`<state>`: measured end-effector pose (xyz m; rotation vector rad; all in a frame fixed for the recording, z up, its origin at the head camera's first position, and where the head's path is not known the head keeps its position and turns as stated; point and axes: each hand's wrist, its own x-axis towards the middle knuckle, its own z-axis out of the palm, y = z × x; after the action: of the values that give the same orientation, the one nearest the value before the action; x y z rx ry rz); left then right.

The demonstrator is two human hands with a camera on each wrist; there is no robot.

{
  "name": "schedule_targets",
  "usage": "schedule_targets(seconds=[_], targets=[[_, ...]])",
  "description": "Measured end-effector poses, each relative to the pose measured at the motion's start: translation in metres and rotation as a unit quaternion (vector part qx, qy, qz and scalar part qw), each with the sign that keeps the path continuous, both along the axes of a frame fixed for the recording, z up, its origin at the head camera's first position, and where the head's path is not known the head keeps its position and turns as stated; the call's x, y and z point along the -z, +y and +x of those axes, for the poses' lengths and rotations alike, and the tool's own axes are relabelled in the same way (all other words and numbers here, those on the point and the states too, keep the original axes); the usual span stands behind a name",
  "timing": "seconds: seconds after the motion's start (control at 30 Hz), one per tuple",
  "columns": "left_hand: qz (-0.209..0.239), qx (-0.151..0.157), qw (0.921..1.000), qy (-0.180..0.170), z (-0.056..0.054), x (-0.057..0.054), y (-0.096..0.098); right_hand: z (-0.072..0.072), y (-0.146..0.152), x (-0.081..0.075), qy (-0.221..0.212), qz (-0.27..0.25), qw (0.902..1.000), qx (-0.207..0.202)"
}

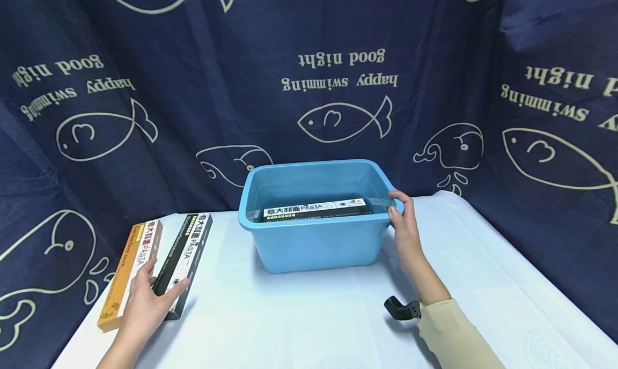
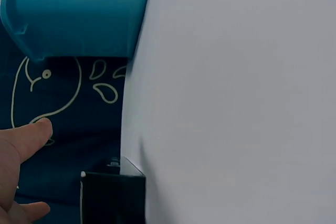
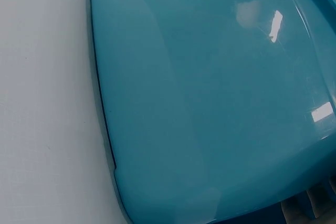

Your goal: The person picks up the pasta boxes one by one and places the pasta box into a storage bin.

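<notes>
My right hand (image 1: 404,224) grips the right rim of a light blue plastic bin (image 1: 314,248), thumb at the front corner. Inside the bin lies a black and white pasta box (image 1: 316,210), its lower part hidden by the front wall. At the left, my left hand (image 1: 147,302) hovers over the near part of another black and white pasta box (image 1: 181,262), thumb and fingers spread apart. Beside that box lies an orange and white pasta box (image 1: 127,275), partly covered by the hand. The left wrist view shows spread fingers (image 2: 31,137) and the dark box end (image 2: 113,198).
A white cloth covers the table (image 1: 289,315). Behind it and along both sides hangs a dark blue curtain (image 1: 347,31) with fish and whale drawings; the bin stands near the back edge. A black wrist strap device (image 1: 402,309) is on the right forearm.
</notes>
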<state>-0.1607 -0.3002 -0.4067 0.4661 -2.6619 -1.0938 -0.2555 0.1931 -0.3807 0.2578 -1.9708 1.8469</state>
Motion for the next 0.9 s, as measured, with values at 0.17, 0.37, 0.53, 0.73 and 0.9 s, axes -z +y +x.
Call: schedule_targets(seconds=[0.17,0.37,0.53,0.73,0.9], targets=[[-0.011,0.021,0.9993,-0.028,0.0,0.003,-0.007,-0.001,0.0,0.0,0.002,-0.001,1.0,-0.002],[-0.039,0.091,0.9929,-0.066,0.002,0.005,-0.013,-0.001,0.001,0.001,0.004,-0.003,1.0,0.0],[-0.048,0.111,0.9902,-0.07,0.003,0.01,-0.015,-0.001,0.001,0.001,0.007,-0.005,1.0,-0.002],[-0.07,0.13,0.9886,-0.032,0.007,0.016,-0.017,-0.001,0.002,0.001,0.008,-0.004,0.9999,-0.006],[-0.104,0.135,0.9853,-0.007,0.008,0.02,-0.019,0.0,0.002,0.0,0.01,0.002,0.9999,-0.01]])
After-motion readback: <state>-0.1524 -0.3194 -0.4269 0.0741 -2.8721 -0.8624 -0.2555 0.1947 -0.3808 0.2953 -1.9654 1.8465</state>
